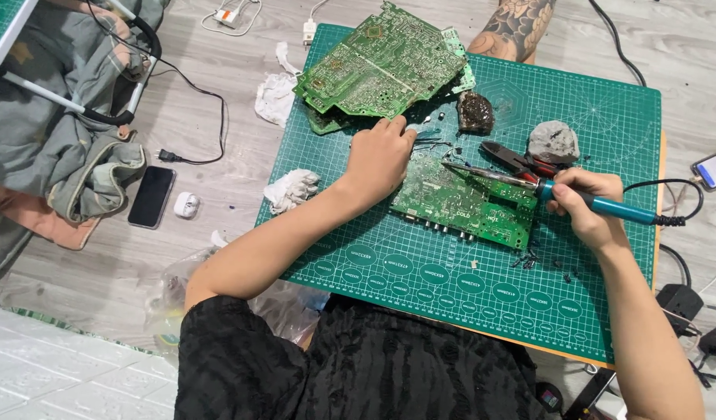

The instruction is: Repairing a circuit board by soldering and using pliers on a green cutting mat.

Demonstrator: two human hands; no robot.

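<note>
A green circuit board (467, 204) lies flat in the middle of a green cutting mat (467, 288). My right hand (587, 204) grips a teal-handled soldering iron (599, 205), whose metal tip reaches left over the board's upper edge. My left hand (381, 159) rests on the mat at the board's left end, fingers curled around small dark parts, seemingly tweezers; what it grips is not plain. Red-handled pliers (521, 162) lie just behind the iron.
A pile of green circuit boards (381, 66) sits at the mat's far left. A dark sponge lump (475, 113) and a grey lump (553, 141) lie at the back. Crumpled tissues (292, 189), a black phone (151, 196), an earbud case (186, 204), clothing and cables lie on the floor. Another person's tattooed limb (514, 29) is at the far edge.
</note>
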